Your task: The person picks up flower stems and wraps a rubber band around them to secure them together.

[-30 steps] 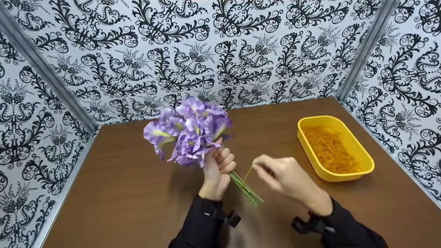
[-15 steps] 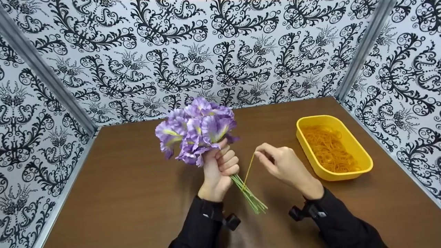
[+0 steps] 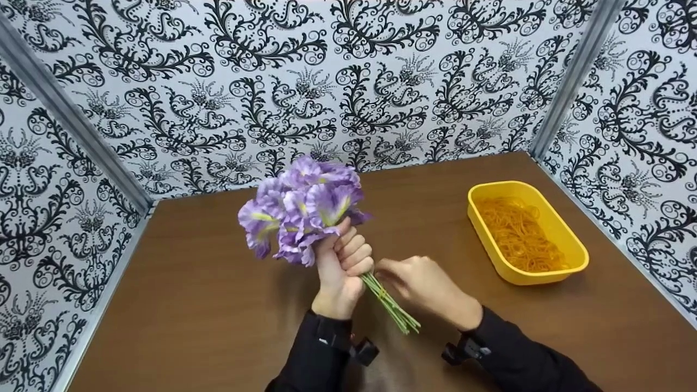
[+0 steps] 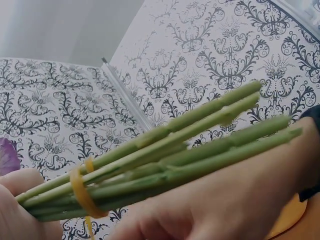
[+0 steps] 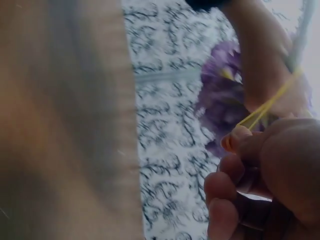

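Note:
My left hand (image 3: 342,272) grips a bunch of purple flowers (image 3: 302,209), irises by their look, just under the blooms. Their green stems (image 3: 395,310) stick out below the fist, slanting down to the right. A yellow rubber band (image 4: 81,192) loops round the stems a short way beyond the left hand. Beside the stems, my right hand (image 3: 425,286) pinches a stretched end of the rubber band (image 5: 267,106) between thumb and forefinger. In the right wrist view the other fingers are curled beneath. The head view hides those right fingertips behind the hand.
A yellow plastic tub (image 3: 566,234) holding a heap of rubber bands (image 3: 520,234) stands on the brown table (image 3: 218,305) to the right. Patterned black-and-white panels (image 3: 272,81) wall in the table's back and sides.
My right hand first pulled the band up and away from the stems, then came down and left close to them. The left hand with the flowers shifted slightly right, then back left.

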`<state>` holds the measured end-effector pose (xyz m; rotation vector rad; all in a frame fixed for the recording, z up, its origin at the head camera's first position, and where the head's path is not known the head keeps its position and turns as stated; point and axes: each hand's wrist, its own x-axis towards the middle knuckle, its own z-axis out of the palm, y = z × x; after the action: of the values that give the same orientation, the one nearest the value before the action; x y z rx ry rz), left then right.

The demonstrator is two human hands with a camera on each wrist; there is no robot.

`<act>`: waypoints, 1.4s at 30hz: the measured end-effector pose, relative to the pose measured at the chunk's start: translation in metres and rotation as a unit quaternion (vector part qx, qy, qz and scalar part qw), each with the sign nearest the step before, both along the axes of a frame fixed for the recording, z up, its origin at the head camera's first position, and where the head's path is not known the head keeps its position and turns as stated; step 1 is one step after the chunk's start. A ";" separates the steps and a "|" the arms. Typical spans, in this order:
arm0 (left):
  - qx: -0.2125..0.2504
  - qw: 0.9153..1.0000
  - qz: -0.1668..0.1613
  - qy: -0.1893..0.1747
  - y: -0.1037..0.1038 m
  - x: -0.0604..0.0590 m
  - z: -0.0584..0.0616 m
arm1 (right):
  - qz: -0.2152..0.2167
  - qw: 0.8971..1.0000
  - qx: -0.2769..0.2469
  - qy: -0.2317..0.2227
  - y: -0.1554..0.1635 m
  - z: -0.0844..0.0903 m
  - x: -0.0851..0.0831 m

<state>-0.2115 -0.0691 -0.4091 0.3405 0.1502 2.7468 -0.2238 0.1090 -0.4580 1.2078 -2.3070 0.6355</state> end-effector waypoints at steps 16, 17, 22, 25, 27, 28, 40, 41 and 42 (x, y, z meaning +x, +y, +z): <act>0.076 0.993 0.084 0.017 -0.015 -0.006 -0.003 | 0.073 0.996 0.042 0.013 -0.028 -0.007 0.058; 0.074 0.993 0.096 0.017 -0.016 -0.007 -0.003 | 0.057 0.997 0.060 -0.003 -0.030 -0.007 0.061; 0.070 0.986 0.152 0.010 -0.019 -0.009 -0.004 | 0.012 0.989 0.115 -0.095 -0.037 -0.002 0.074; 0.071 0.980 0.182 0.025 -0.019 -0.008 -0.004 | 0.013 0.986 0.113 -0.123 -0.036 0.003 0.077; 0.070 0.977 0.198 0.039 -0.019 -0.008 -0.003 | 0.015 0.986 0.111 -0.122 -0.034 0.008 0.079; 0.071 0.976 0.202 0.047 -0.019 -0.007 -0.003 | 0.017 0.987 0.109 -0.120 -0.032 0.012 0.079; 0.026 0.971 0.218 0.092 -0.019 -0.007 -0.003 | 0.121 0.989 -0.011 -0.087 -0.010 0.044 0.073; 0.016 0.971 0.222 0.087 -0.019 -0.007 -0.003 | 0.128 0.988 -0.025 -0.077 -0.008 0.047 0.072; 0.008 0.971 0.223 0.083 -0.019 -0.007 -0.003 | 0.129 0.989 -0.038 -0.067 -0.006 0.048 0.070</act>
<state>-0.2181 -0.0881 -0.4119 0.6065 0.2784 3.1594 -0.1539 0.1029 -0.4095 1.4825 -2.2281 0.9119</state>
